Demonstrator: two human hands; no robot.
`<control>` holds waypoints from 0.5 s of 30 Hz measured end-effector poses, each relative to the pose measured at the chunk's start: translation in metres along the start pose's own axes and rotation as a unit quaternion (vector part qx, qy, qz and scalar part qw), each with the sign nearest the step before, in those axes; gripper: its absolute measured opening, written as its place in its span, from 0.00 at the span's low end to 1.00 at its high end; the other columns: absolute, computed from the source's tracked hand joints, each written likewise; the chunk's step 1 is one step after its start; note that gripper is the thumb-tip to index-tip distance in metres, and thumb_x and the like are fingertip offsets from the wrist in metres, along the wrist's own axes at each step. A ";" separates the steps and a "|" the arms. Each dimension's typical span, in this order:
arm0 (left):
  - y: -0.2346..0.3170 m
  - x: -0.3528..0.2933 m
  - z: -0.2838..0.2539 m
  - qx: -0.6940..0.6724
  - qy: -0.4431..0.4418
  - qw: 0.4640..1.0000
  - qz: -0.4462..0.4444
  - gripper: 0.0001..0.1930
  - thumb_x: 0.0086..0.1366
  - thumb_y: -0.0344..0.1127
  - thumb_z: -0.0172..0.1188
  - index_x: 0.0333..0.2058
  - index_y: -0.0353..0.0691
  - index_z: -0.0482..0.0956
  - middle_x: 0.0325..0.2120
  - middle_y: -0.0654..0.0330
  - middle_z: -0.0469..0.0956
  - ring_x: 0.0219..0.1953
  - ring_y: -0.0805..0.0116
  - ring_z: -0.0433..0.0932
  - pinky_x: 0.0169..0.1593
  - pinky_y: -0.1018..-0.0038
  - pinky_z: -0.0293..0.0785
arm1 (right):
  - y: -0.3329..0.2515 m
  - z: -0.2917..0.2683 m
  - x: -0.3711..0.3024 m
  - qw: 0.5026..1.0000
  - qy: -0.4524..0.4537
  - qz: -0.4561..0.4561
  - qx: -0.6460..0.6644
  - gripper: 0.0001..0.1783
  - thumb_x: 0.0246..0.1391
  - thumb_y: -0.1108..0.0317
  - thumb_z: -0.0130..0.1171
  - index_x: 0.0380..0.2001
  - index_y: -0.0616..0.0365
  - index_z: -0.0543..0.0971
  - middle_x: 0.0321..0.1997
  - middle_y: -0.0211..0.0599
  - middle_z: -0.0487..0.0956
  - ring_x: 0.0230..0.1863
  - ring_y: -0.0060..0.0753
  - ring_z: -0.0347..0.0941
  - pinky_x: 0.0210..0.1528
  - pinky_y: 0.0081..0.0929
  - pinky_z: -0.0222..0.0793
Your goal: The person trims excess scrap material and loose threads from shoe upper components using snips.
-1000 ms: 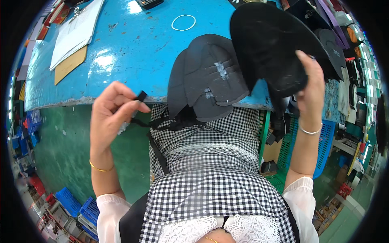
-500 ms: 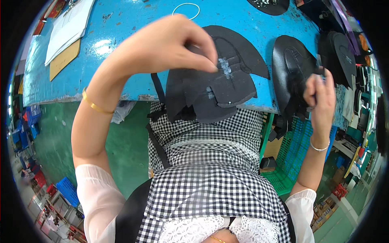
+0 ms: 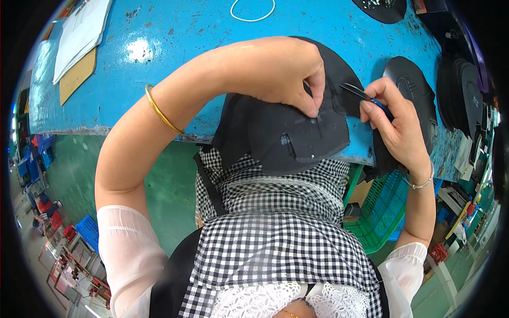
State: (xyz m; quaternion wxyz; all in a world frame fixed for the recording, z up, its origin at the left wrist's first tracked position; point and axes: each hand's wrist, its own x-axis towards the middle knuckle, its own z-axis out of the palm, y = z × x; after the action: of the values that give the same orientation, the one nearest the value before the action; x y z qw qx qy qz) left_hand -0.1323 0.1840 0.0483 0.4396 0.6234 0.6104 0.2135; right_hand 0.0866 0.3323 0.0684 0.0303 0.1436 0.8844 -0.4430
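My left hand [image 3: 297, 77] reaches across a black sheet-material piece [image 3: 265, 132], its thumb and forefinger pinched together against the surface. What sits between those fingertips is too small to make out. The piece lies layered at the table's front edge and hangs a little over it; a pale worn patch [image 3: 286, 140] shows on it. In my right hand [image 3: 395, 119], just right of the piece, is a pair of small scissors [image 3: 358, 91] with dark pointed blades and a blue handle. Its blades are slightly apart and point left toward my left hand.
A black insole-shaped piece [image 3: 411, 77] lies right of my right hand, with a stack of similar ones [image 3: 461, 95] farther right. On the blue table [image 3: 175, 47] are a white ring [image 3: 252, 19] and a clipboard with papers [image 3: 79, 42]. A green basket [image 3: 379, 212] stands below the table's right side.
My left hand has come down and right onto the black piece. My right hand has moved left from the insole-shaped piece, and the scissors now show clearly. The black piece has shifted slightly.
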 end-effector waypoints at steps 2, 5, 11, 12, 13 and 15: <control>0.001 -0.001 0.001 -0.037 -0.039 0.998 0.038 0.09 0.54 0.36 0.68 0.31 0.38 0.87 0.27 0.58 0.84 0.31 0.63 0.81 0.39 0.69 0.75 | -0.001 -0.002 0.000 1.000 -0.005 0.018 0.023 0.06 0.64 0.72 0.55 0.41 0.61 0.71 0.24 0.33 0.77 0.25 0.21 0.72 0.29 0.22 0.66; 0.008 -0.003 0.002 -0.011 -0.027 1.000 0.010 0.08 0.54 0.35 0.68 0.30 0.38 0.87 0.27 0.58 0.84 0.33 0.61 0.81 0.40 0.68 0.75 | 0.000 -0.004 -0.002 0.998 -0.015 0.036 0.051 0.05 0.64 0.72 0.55 0.40 0.61 0.72 0.24 0.32 0.77 0.24 0.21 0.72 0.28 0.21 0.66; 0.001 -0.008 0.019 0.081 0.095 0.989 0.077 0.07 0.52 0.35 0.68 0.29 0.39 0.86 0.27 0.56 0.84 0.31 0.57 0.81 0.38 0.65 0.75 | -0.008 0.007 -0.016 0.990 -0.031 -0.075 -0.115 0.09 0.56 0.74 0.62 0.38 0.59 0.73 0.25 0.39 0.76 0.25 0.40 0.76 0.27 0.31 0.68; 0.002 -0.009 0.018 0.080 0.094 0.989 0.078 0.07 0.52 0.35 0.68 0.29 0.39 0.86 0.27 0.56 0.84 0.31 0.57 0.81 0.38 0.65 0.75 | -0.011 0.013 -0.022 0.985 -0.031 -0.088 -0.144 0.11 0.52 0.74 0.64 0.38 0.59 0.74 0.27 0.41 0.76 0.27 0.46 0.76 0.29 0.36 0.69; 0.003 -0.010 0.015 0.083 0.086 0.991 0.062 0.07 0.52 0.34 0.68 0.29 0.39 0.87 0.26 0.56 0.84 0.30 0.58 0.81 0.37 0.65 0.75 | -0.015 0.018 -0.028 0.989 -0.031 -0.075 -0.120 0.10 0.53 0.76 0.63 0.38 0.59 0.74 0.29 0.41 0.78 0.29 0.44 0.78 0.30 0.36 0.71; 0.005 -0.013 0.009 0.085 0.076 0.992 0.045 0.07 0.52 0.34 0.69 0.29 0.39 0.87 0.25 0.57 0.83 0.28 0.59 0.80 0.35 0.66 0.75 | -0.017 0.029 -0.036 0.996 -0.036 -0.069 -0.049 0.09 0.54 0.76 0.63 0.38 0.60 0.74 0.31 0.40 0.80 0.32 0.44 0.80 0.33 0.35 0.73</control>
State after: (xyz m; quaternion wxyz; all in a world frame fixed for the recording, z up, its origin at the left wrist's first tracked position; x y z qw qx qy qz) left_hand -0.1245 0.1697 0.0518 0.3269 0.6673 0.6295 0.2270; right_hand 0.1143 0.2911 0.0703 0.0385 0.0643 0.9113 -0.4049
